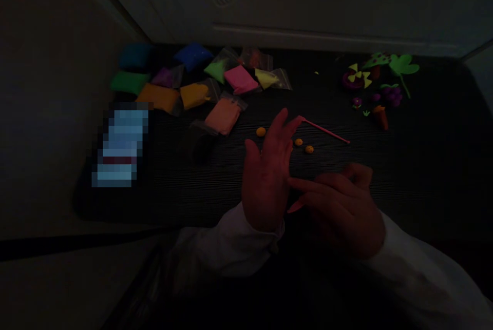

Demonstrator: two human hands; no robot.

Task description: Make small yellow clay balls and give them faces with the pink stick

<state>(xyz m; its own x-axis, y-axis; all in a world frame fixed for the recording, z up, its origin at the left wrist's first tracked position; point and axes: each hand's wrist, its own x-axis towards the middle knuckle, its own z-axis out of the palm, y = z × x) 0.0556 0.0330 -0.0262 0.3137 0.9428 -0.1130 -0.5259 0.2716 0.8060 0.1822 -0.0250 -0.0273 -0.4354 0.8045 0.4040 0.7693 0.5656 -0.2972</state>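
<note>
In dim light, my left hand (267,178) is raised over the dark table with its palm up and fingers stretched out. My right hand (342,207) is beside it, two fingertips pointing at the edge of that palm and a gap between them. Nothing shows in the right fingers; whether something tiny lies on the left palm is too dark to tell. Just beyond the left fingers lie small orange-yellow clay balls, one at the left (261,132) and a speckled one (309,150) at the right. A thin pink modelling tool (325,130) rests near the left fingertips.
Bags of coloured clay spread over the back left, among them a peach bag (223,115) and an orange bag (158,98). A blurred-out lit phone (121,148) lies at the left. Small clay figures, including purple grapes (391,95) and a green leafy piece (403,65), sit back right.
</note>
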